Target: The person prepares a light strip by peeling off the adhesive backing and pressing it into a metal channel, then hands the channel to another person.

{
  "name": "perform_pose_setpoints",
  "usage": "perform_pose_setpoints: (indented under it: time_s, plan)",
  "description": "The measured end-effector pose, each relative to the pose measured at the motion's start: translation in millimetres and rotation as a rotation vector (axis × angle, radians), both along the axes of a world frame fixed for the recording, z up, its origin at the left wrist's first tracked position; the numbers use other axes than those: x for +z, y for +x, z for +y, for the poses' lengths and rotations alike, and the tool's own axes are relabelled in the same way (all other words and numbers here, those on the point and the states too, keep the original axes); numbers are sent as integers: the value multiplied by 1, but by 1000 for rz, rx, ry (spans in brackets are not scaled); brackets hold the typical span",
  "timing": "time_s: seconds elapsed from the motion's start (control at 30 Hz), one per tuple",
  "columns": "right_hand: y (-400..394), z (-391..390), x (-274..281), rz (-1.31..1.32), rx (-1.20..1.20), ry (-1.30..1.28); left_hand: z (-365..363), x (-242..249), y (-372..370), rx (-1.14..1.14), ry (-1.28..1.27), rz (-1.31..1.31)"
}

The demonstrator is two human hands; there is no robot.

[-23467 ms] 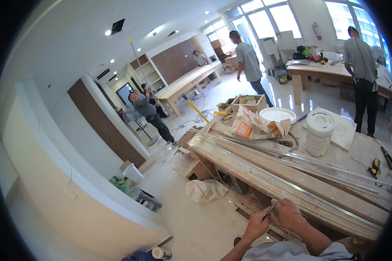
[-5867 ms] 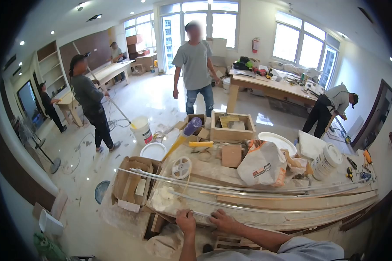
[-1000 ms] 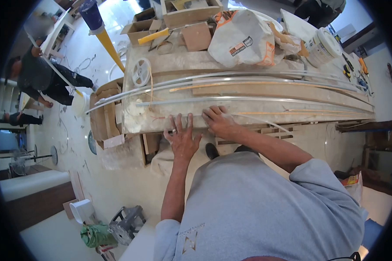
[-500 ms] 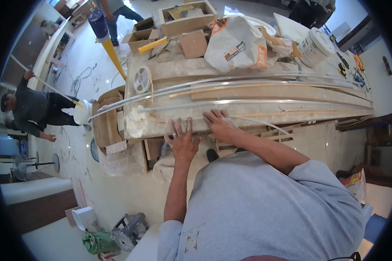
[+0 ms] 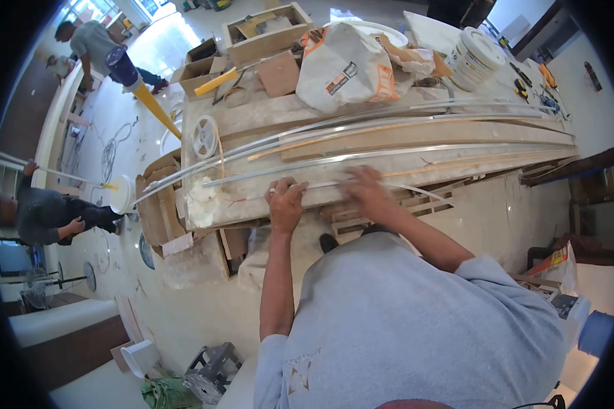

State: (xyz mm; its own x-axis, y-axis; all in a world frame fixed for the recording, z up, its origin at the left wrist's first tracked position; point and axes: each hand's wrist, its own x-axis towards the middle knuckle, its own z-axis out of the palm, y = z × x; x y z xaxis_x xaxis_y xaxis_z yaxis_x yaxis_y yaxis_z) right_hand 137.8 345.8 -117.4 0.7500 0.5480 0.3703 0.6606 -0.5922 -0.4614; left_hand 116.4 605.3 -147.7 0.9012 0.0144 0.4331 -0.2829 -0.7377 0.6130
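Note:
My left hand [image 5: 286, 203] is at the near edge of the worktable [image 5: 252, 210], fingers curled in a pinch. A thin pale strip [image 5: 324, 184] runs from its fingertips toward my right hand [image 5: 370, 195], which is smeared by motion over the same edge. Beyond my right hand, a white strip end [image 5: 426, 193] sticks out past the table. Short red wires [image 5: 236, 201] lie left of my left hand. Just behind both hands stretches a long metal channel [image 5: 307, 162]. An orange-yellow strip [image 5: 450, 163] lies along the table to the right.
A white reel [image 5: 205, 138], a cardboard box [image 5: 158, 198], a white-and-orange sack [image 5: 344, 68], a wooden box [image 5: 269, 34] and a white bucket [image 5: 474, 58] surround the work area. Pliers [image 5: 520, 88] lie far right. A co-worker [image 5: 41, 217] holds a pole at left; another person [image 5: 99, 48] stands behind.
My left hand has gone from spread fingers to a pinch. My right hand has moved slightly right and blurred. The view has shifted, and the person at the back now shows more fully.

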Motion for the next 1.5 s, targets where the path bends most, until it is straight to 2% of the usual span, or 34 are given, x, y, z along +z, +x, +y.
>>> perform_pose_setpoints:
  time_s: [0.07,0.13,0.2,0.23,0.3,0.33,0.43,0.5,0.57,0.67,0.7,0.77,0.83,0.9,0.97,1.0,1.03,1.07,1.1,1.13,1.17,1.2,1.23,1.27,1.3,1.37,1.4,1.5]
  plan:
    - [-18,-64,-7,162,-204,-65,-1,1,2,12,18,23]
    - [-47,-125,-13,157,-475,-69,-1,1,4,23,31,47]
    - [-54,-184,-10,659,-621,-403,-2,1,4,38,78,39]
    - [-59,-201,-17,665,-636,-412,-2,-1,4,26,67,45]
    - [-67,-228,-55,354,-820,-325,1,-3,5,-5,-6,56]
    - [-61,-233,-68,304,-808,-380,0,1,4,-4,2,54]
    - [-38,-237,-93,428,-764,-348,2,1,5,-12,12,82]
    - [-31,-254,-94,397,-676,-414,0,3,4,-5,20,109]
    - [-19,-280,-68,761,-594,-467,2,6,5,18,40,129]
    - [6,-333,15,770,-454,-439,2,6,7,3,24,92]
    - [19,-339,54,742,-467,-461,1,9,7,3,47,102]
    - [44,-377,85,413,-407,-307,-1,11,7,9,82,133]
    - [70,-351,169,515,-298,-272,1,12,7,-9,71,139]
    - [77,-314,221,287,-121,-528,1,11,3,-6,91,150]
    - [89,-327,195,233,-115,-676,8,7,3,21,114,212]
    - [94,-338,168,267,-131,-664,15,3,-3,14,118,268]
    - [102,-342,144,404,-196,-832,17,-6,-28,89,234,442]
    - [102,-350,127,445,-193,-735,18,-9,-29,28,409,435]
    - [110,-360,104,458,-220,-782,13,-22,-24,138,166,463]
    - [109,-362,91,372,-281,-704,19,-25,-23,-37,480,198]
    - [112,-361,89,451,-321,-706,-13,24,-15,27,196,339]
    - [111,-364,81,441,-356,-666,-10,40,-8,-161,284,313]
    - [111,-377,62,418,-305,-640,4,2,9,-164,102,6]
    - [107,-384,46,345,-309,-610,-14,23,6,-170,50,17]
    - [104,-382,36,343,-333,-602,-9,21,10,-192,54,7]
    - [102,-387,28,300,-392,-531,2,8,7,-98,4,206]
    - [99,-385,38,346,-388,-542,-26,64,-4,-186,146,77]
    - [94,-402,68,475,-374,-615,-25,58,1,-195,145,2]
